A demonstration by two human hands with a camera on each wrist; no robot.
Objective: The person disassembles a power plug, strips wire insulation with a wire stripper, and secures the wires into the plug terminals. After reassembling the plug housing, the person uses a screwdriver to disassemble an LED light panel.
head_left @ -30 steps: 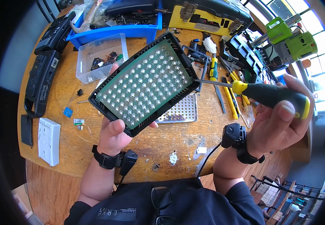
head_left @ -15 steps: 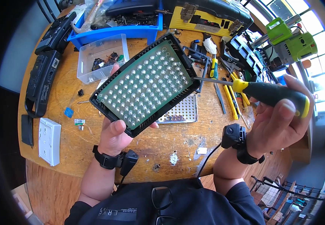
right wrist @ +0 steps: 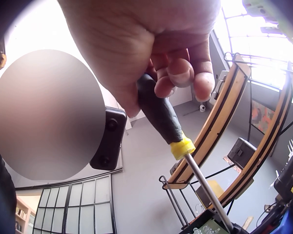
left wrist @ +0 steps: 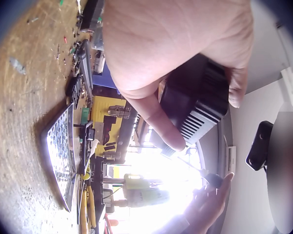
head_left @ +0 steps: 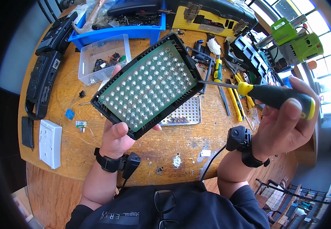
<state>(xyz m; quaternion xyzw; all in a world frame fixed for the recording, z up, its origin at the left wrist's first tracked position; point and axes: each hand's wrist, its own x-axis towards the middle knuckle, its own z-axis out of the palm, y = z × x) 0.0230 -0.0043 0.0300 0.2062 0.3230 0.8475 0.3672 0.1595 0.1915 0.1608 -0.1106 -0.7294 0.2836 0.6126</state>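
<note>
My left hand [head_left: 115, 139] grips a black plastic housing [head_left: 146, 131] from below, thumb on its near edge, holding it tilted above the table. Inside lies a green circuit board [head_left: 156, 82] with rows of clear LEDs. In the left wrist view the slotted side of the housing [left wrist: 198, 122] shows between thumb and fingers. My right hand [head_left: 287, 126] grips a screwdriver [head_left: 276, 97] by its dark handle with yellow ends. Its shaft points left, and the tip is at the right corner of the housing. In the right wrist view the screwdriver [right wrist: 161, 109] runs down to the board's edge.
A perforated metal plate [head_left: 186, 110] lies on the table under the housing. Behind stand a clear plastic box [head_left: 87, 70], a blue bin [head_left: 135, 33] and a yellow-black toolbox [head_left: 211, 23]. Yellow-handled tools [head_left: 235, 103] lie right. A white plastic case [head_left: 50, 143] sits left.
The hands, housing and screwdriver stay almost in place. Only a very slight shift of the right thumb and screwdriver handle shows.
</note>
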